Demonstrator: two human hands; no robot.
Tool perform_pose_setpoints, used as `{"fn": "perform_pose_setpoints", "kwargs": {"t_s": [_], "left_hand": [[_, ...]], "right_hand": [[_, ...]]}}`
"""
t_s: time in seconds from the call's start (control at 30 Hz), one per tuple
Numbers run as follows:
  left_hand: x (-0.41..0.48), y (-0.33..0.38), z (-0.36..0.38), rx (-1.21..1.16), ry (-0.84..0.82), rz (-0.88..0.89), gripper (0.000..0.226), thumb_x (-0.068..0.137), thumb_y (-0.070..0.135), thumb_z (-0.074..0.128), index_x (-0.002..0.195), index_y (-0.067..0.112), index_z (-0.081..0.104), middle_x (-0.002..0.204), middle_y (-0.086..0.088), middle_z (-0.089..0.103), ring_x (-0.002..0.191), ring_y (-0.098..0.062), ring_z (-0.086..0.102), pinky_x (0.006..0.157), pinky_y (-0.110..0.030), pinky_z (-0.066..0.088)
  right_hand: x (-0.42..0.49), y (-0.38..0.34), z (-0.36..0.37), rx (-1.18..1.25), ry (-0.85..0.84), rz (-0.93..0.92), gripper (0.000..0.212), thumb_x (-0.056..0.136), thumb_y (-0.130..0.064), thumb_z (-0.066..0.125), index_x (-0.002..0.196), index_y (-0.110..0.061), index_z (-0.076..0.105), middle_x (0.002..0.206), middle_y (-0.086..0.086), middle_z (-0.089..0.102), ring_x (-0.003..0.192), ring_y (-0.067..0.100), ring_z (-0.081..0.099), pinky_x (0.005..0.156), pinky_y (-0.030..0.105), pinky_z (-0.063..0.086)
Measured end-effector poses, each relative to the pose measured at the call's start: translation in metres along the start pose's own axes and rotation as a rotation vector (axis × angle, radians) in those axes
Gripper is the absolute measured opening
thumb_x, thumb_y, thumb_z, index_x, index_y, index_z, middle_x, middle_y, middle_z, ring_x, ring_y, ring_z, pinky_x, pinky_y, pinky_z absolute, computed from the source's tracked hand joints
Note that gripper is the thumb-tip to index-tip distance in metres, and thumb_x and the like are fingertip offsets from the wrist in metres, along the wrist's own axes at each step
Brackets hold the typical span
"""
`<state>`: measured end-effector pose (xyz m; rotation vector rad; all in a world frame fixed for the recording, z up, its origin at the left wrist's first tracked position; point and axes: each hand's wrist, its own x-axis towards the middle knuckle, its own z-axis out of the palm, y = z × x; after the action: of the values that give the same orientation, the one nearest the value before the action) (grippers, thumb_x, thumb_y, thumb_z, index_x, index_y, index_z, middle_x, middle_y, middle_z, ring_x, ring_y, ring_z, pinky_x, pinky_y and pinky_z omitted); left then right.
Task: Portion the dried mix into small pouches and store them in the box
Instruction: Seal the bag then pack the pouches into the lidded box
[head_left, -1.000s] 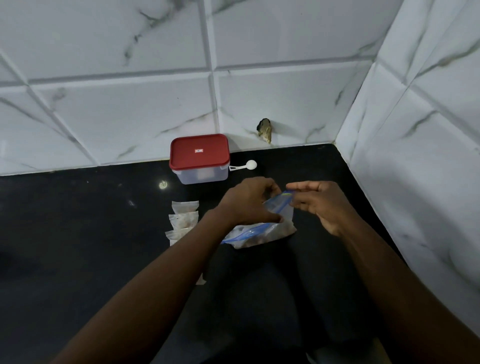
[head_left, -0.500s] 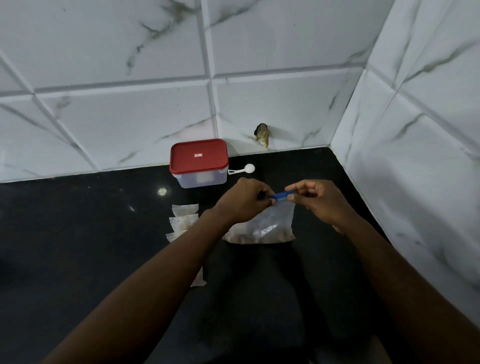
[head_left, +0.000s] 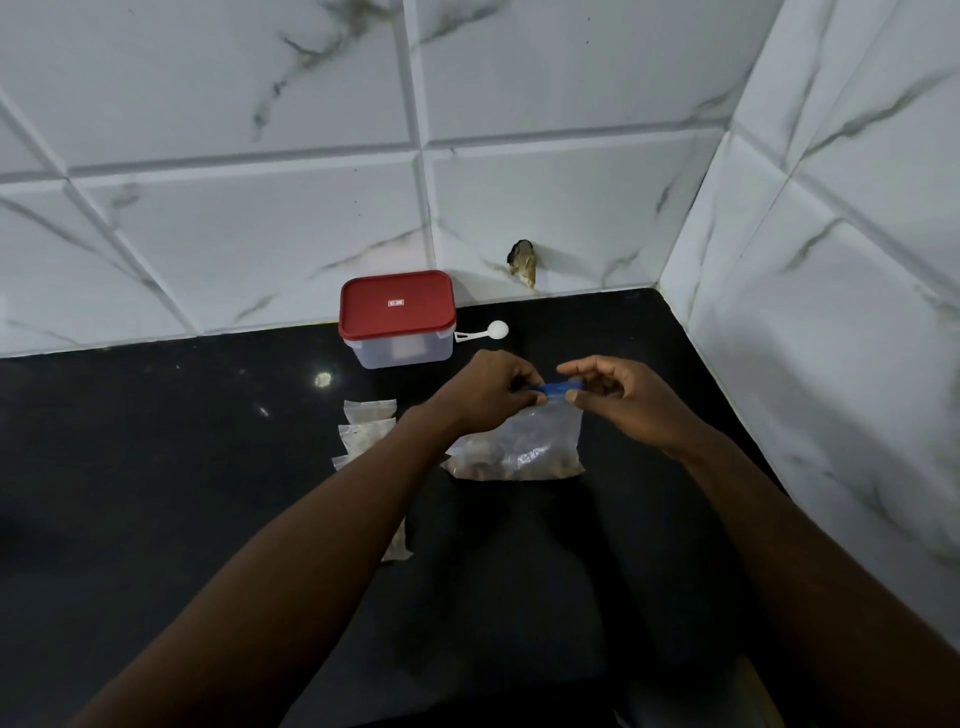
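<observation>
Head view: at centre frame both hands work the blue zip strip (head_left: 558, 388) of a clear zip bag (head_left: 524, 447). The bag stands on the black counter (head_left: 156, 493), with the dried mix (head_left: 514, 470) settled along its bottom. The left hand (head_left: 488, 389) pinches the strip's left end. The right hand (head_left: 623, 400) pinches the right end between thumb and forefinger.

Whether the seal is being parted or pressed closed cannot be told. Either way, it seems best to keep the bag's base on the counter so the mix stays low, and to work along the strip in short pinches rather than tugging.

The small pouches (head_left: 369, 410) lie in a column at left of centre, partly under the left forearm. The box (head_left: 400, 353), its red lid (head_left: 397, 304) on, sits above them against the tiles, with a white scoop (head_left: 491, 331) just to its right.
</observation>
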<state>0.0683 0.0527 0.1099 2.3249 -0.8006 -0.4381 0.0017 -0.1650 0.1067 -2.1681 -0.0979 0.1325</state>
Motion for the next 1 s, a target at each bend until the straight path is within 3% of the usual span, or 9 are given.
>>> {"fn": "perform_pose_setpoints", "kwargs": {"t_s": [0.17, 0.3, 0.37, 0.5, 0.77, 0.9, 1.0], "left_hand": [[0.0, -0.001, 0.0, 0.004, 0.037, 0.035, 0.014, 0.096, 0.018, 0.072, 0.109, 0.015, 0.076, 0.092, 0.015, 0.065, 0.08, 0.002, 0.063, 0.07, -0.013, 0.046], [-0.006, -0.004, -0.002, -0.029, 0.035, 0.073, 0.02, 0.089, 0.021, 0.08, 0.108, 0.017, 0.077, 0.095, 0.012, 0.068, 0.08, 0.006, 0.063, 0.071, -0.012, 0.049], [-0.011, -0.01, -0.006, 0.003, 0.027, 0.064, 0.03, 0.085, 0.025, 0.084, 0.112, 0.017, 0.075, 0.096, 0.014, 0.066, 0.08, 0.006, 0.061, 0.071, -0.012, 0.047], [-0.021, -0.031, -0.019, 0.087, 0.015, -0.007, 0.023, 0.086, 0.02, 0.083, 0.107, 0.013, 0.077, 0.097, 0.007, 0.071, 0.078, 0.004, 0.063, 0.076, -0.018, 0.05], [-0.026, -0.052, -0.048, 0.152, 0.003, -0.112, 0.022, 0.084, 0.006, 0.083, 0.106, 0.008, 0.078, 0.082, 0.012, 0.07, 0.064, 0.013, 0.062, 0.067, -0.007, 0.05], [-0.024, -0.054, -0.05, 0.174, -0.007, -0.123, 0.02, 0.09, 0.003, 0.076, 0.109, 0.007, 0.076, 0.092, 0.006, 0.071, 0.073, 0.008, 0.063, 0.08, -0.017, 0.057], [-0.021, -0.054, -0.047, 0.197, 0.027, -0.087, 0.021, 0.091, 0.002, 0.074, 0.112, 0.004, 0.075, 0.106, -0.006, 0.076, 0.084, -0.004, 0.068, 0.078, -0.011, 0.05]], "right_hand": [[0.0, -0.004, 0.0, -0.079, -0.069, -0.052, 0.027, 0.082, -0.037, 0.082, 0.106, -0.04, 0.072, 0.096, -0.006, 0.076, 0.087, 0.013, 0.072, 0.085, 0.038, 0.061], [0.003, -0.004, 0.004, -0.12, -0.005, -0.058, 0.022, 0.086, -0.025, 0.079, 0.096, -0.043, 0.071, 0.092, -0.015, 0.075, 0.087, -0.001, 0.07, 0.084, 0.029, 0.059], [0.005, -0.003, 0.006, -0.126, 0.007, -0.056, 0.025, 0.087, -0.022, 0.077, 0.096, -0.044, 0.07, 0.093, -0.014, 0.074, 0.088, -0.003, 0.069, 0.084, 0.026, 0.058], [0.008, 0.002, 0.004, -0.152, 0.017, -0.057, 0.024, 0.088, -0.026, 0.077, 0.095, -0.047, 0.069, 0.093, -0.013, 0.074, 0.088, 0.003, 0.07, 0.084, 0.029, 0.059], [0.025, 0.009, -0.009, -0.103, 0.104, -0.035, 0.019, 0.088, -0.025, 0.078, 0.096, -0.041, 0.073, 0.089, -0.015, 0.074, 0.085, -0.002, 0.068, 0.081, 0.022, 0.055], [0.03, 0.01, -0.011, -0.164, 0.092, -0.012, 0.021, 0.085, -0.027, 0.08, 0.096, -0.043, 0.071, 0.086, -0.011, 0.071, 0.071, -0.001, 0.062, 0.071, 0.024, 0.051], [0.032, 0.007, -0.006, -0.322, 0.113, -0.075, 0.042, 0.075, -0.035, 0.082, 0.115, -0.039, 0.068, 0.108, -0.013, 0.065, 0.095, 0.005, 0.06, 0.088, 0.035, 0.052]]}}
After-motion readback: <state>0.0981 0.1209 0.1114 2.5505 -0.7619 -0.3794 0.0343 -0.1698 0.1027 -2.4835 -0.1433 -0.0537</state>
